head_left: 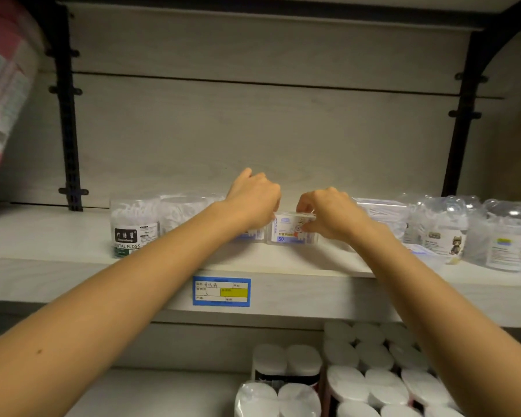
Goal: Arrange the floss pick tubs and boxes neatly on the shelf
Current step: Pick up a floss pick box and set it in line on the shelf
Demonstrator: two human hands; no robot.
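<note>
Floss pick boxes sit at the middle of the shelf, close to its front edge. The right-hand box stands upright with its printed label facing forward; a second box stands touching its left side and is largely hidden by the left hand.

Left hand: fingers curled downward over the second box. How firmly it grips cannot be determined, as the fingertips are hidden.

Right hand: thumb and fingers pinch the upper right corner of the right-hand box.

Left section of the shelf: a clear tub with a black "DENTAL FLOSS" label stands near the front edge; a second clear tub stands just behind and to its right.

Right section: a flat clear pack lies behind the right wrist, followed by two clear tubs, one with a cartoon figure label, one at the far right end.

Shelf front edge: a blue-bordered price tag is fixed below the boxes. Wrapped paper rolls occupy the level beneath.
</note>
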